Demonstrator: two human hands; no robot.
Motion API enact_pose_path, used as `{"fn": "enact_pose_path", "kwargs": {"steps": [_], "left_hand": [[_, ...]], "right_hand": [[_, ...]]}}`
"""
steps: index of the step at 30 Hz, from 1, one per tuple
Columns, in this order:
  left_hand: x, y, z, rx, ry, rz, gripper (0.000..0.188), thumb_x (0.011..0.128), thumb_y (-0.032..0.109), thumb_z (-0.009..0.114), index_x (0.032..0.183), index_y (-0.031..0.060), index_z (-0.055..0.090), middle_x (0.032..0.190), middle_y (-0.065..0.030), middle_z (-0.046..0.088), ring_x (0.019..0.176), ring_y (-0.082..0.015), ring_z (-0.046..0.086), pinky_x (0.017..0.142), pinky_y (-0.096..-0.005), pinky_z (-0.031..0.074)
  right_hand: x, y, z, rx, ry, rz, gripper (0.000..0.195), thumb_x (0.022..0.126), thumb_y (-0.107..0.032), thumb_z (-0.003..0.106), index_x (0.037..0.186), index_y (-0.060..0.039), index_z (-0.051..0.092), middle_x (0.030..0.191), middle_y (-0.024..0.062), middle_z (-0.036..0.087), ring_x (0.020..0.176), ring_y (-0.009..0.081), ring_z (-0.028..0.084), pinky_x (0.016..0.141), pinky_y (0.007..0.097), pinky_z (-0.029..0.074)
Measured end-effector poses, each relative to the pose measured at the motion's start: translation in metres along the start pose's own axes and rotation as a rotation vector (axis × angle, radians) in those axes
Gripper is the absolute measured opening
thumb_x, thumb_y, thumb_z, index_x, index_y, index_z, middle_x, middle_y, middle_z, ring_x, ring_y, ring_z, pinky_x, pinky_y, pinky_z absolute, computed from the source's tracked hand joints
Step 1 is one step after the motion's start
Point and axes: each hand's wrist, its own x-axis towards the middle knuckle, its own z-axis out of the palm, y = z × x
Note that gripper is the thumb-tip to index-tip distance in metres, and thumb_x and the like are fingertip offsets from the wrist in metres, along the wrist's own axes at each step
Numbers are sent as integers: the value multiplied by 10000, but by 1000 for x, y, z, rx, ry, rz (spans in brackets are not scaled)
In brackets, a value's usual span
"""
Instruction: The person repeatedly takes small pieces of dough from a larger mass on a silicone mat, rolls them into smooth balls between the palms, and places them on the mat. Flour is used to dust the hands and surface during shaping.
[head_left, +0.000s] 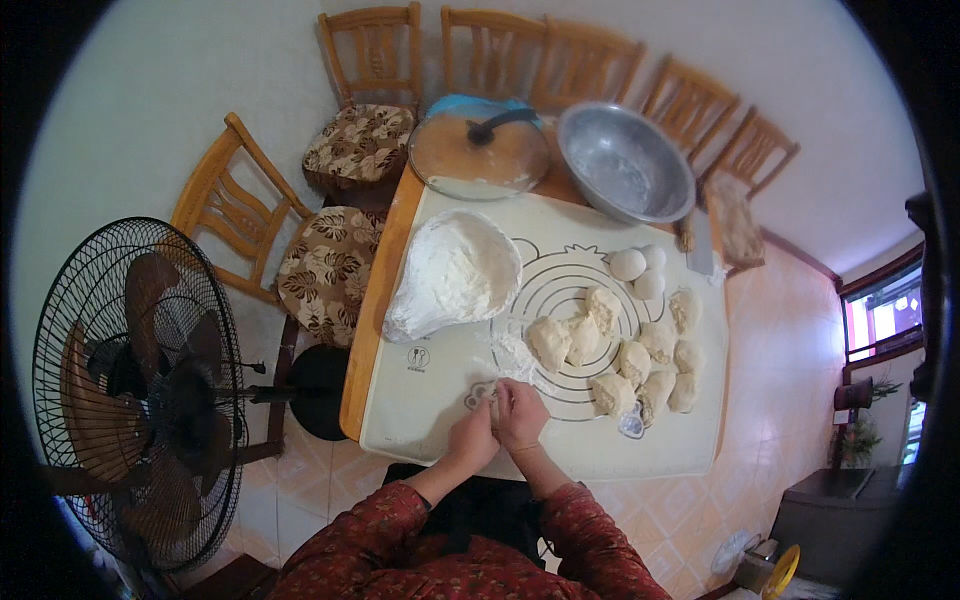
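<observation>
My left hand (474, 436) and my right hand (523, 414) meet over the near edge of a pale silicone kneading mat (420, 431). Between them they grip a small piece of dough (492, 401), mostly hidden by the fingers. Loose flour (517, 358) is scattered on the mat just beyond. To the right lie several rough, torn dough pieces (550, 343), some in the mat's printed rings and others (658, 341) farther right. Three smooth dough balls (628, 265) sit grouped behind them. An opened bag of flour (461, 274) stands at the mat's left.
At the table's back are a glass lid (480, 154) with a black handle and a large metal bowl (626, 165). A flat metal blade (700, 244) lies at the right edge. Wooden chairs (240, 217) surround the far side; a fan (142, 394) stands left.
</observation>
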Motion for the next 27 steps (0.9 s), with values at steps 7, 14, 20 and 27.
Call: {"fn": "enact_pose_path", "kwargs": {"steps": [7,14,20,27], "left_hand": [[10,0,-34,-109,87,114,580,790,328,811,1247,67,569,929,-139,714,849,-349,704,718,-459,547],[7,4,0,-13,3,11,548,825,267,755,1277,72,515,947,-178,705,853,-398,693,719,-517,537],[-5,4,-12,-16,-63,-11,561,829,267,760,1295,58,528,948,-162,704,857,-367,697,727,-478,540],[17,8,-24,-35,130,150,525,809,229,764,1249,44,546,980,-169,707,877,-392,690,747,-495,541]], "right_hand": [[50,19,11,-187,29,-282,114,895,-220,712,939,-116,696,785,81,651,726,292,616,649,420,471],[20,-9,-7,140,16,232,149,924,-281,692,951,-139,726,736,75,640,636,280,628,571,410,487],[25,21,4,-127,-17,-233,95,878,-223,731,880,-137,692,717,81,608,649,302,608,583,435,470],[46,15,14,-32,39,88,151,910,-294,691,928,-144,703,739,86,622,689,294,619,620,430,479]]}}
